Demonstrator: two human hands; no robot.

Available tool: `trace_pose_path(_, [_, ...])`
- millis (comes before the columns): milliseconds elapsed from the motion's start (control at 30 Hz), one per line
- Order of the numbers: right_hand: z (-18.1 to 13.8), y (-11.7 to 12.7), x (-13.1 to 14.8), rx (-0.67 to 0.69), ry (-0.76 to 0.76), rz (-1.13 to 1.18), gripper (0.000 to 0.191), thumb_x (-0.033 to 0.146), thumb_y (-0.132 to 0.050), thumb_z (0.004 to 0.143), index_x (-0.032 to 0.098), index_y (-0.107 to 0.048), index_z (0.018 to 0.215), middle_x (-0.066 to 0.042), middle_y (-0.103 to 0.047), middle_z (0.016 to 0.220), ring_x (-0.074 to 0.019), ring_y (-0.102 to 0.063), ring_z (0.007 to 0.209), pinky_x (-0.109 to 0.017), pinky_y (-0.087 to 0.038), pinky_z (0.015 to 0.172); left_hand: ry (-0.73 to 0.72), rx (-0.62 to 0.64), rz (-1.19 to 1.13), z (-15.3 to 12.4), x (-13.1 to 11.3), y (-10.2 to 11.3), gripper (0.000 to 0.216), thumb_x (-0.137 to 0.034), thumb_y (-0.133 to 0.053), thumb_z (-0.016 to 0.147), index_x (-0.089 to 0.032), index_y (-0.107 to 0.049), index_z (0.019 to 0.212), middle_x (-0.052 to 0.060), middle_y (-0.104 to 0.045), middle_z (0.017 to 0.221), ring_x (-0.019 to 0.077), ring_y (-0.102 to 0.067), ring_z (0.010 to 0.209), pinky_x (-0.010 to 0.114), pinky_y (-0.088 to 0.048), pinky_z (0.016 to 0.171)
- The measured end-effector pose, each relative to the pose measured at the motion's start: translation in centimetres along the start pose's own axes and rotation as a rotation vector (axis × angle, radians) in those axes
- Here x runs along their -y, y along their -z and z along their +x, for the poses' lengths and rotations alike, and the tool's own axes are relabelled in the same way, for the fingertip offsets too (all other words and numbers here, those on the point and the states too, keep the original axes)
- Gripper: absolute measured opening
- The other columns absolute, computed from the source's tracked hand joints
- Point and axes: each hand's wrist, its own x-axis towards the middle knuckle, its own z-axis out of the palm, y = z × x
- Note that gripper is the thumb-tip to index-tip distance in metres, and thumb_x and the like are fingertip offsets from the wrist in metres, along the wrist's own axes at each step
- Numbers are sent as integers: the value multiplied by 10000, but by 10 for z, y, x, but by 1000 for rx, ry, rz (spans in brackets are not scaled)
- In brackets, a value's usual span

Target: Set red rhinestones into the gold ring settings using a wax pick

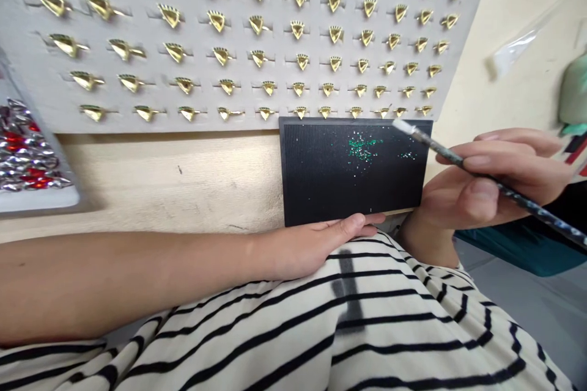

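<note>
My right hand (pixel 499 177) pinches a dark speckled pencil-like stick (pixel 458 160) with a white tip, perhaps a wax picker for gems. That tip hovers over the upper right of a black ridged tray (pixel 316 177). Tiny green stones (pixel 362 146) lie scattered on the tray, with a smaller pale cluster to their right. Along the tray's near edge rests my left hand (pixel 328 241), fingers stretched out and holding nothing I can see. Behind the tray stands a grey foam board (pixel 257 116) with rows of gold triangular rings (pixel 297 29) set in slits.
At far left is a clear box (pixel 50 198) of silver and red stones. A small clear plastic bag (pixel 518 52) lies on the wooden table (pixel 220 183) at right, near a pale green object (pixel 575 95). Below the table edge at right is something teal (pixel 527 250).
</note>
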Motion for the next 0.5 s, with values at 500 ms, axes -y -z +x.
trace_pose_path(500, [-2, -4, -8, -10, -119, -23, 176, 324, -471, 833, 190, -585, 820, 30, -537, 724, -111, -553, 734, -323, -472, 620, 59, 13, 106, -4, -11, 2, 539, -554, -137, 980, -351, -370, 1421, -132, -406, 1473, 111, -329, 1392, 247, -138, 1195])
